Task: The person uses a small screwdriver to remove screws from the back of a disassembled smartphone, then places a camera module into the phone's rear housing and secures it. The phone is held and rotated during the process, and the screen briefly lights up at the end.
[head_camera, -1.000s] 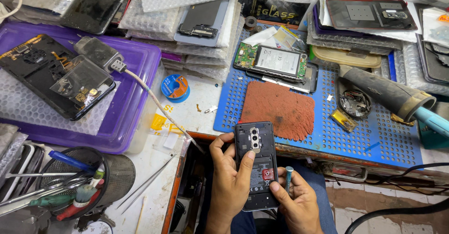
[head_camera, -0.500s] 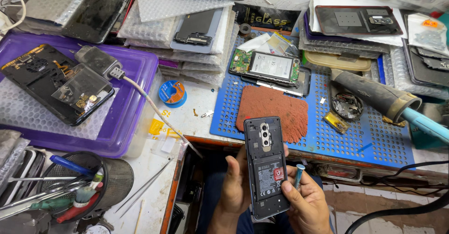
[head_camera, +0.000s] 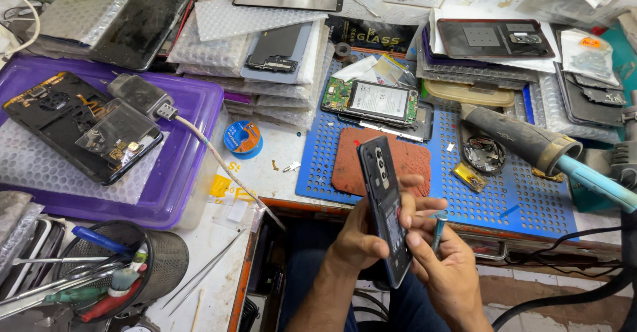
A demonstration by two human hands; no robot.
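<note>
From the head cam I'm looking straight down at a packed repair bench, and both hands sit low in the middle of the shot, just off the front edge of the table. The left hand (head_camera: pixel 358 242) is wrapped around the dark phone (head_camera: pixel 385 209) from its left side, fingers curled shut on the edge, holding it tilted on its side so I see it nearly edge-on, with the back and its camera strip facing me at the top end. The right hand (head_camera: pixel 446 269) presses its thumb and fingertips against the phone's right side, and it also has a small blue-handled screwdriver (head_camera: pixel 439 229) tucked between its fingers, standing roughly upright, so that hand is closed on the tool while touching the phone. The phone hangs in the air over my lap, its upper end overlapping the reddish-brown pad (head_camera: pixel 381 163) that lies on the blue perforated mat (head_camera: pixel 524 206). Further back on that mat there's an opened phone with its battery showing (head_camera: pixel 378 101), and to the right a hot-air gun with a teal handle (head_camera: pixel 531 143) lies across the mat. Left of the mat is a small blue spool of solder wire (head_camera: pixel 243 138), then a purple tray (head_camera: pixel 192 173) holding a gutted dark phone (head_camera: pixel 73 126) on bubble wrap. Down in the left corner sits a black mesh cup (head_camera: pixel 162 262) stuffed with tools, and tweezers (head_camera: pixel 209 269) lie just beside it.
</note>
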